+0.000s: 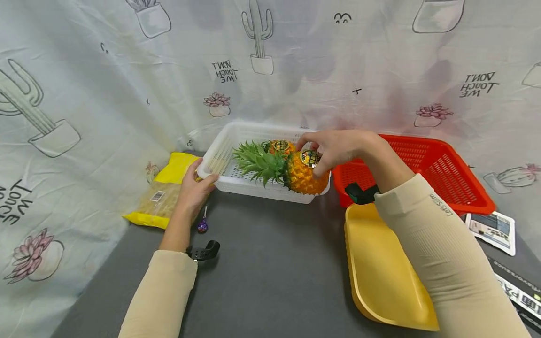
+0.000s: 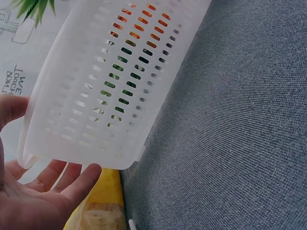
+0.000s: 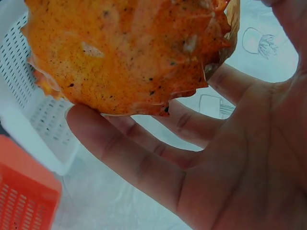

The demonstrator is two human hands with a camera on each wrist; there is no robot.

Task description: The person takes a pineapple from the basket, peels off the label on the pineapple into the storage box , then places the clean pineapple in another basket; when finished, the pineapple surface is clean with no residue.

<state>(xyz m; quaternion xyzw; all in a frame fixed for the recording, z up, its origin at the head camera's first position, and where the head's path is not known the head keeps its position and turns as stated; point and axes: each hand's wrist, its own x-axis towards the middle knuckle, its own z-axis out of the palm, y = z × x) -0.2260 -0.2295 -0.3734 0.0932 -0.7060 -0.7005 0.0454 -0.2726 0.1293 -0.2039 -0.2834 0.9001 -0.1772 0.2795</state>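
At the back of the table is a white perforated basket. My left hand grips its left front corner, thumb over the rim and fingers around the end, as the left wrist view also shows. My right hand holds a small orange pineapple by its body, over the basket's right front edge. Its green leaves point left across the basket, and a dark label faces up. In the right wrist view my fingers curl beneath the fruit. Behind it, a second pineapple lies inside the basket, partly hidden.
A red basket stands to the right, partly behind my right arm, with a yellow tray in front of it. A yellow bag and a purple lollipop lie left. A flat packet lies far right. A printed curtain hangs behind.
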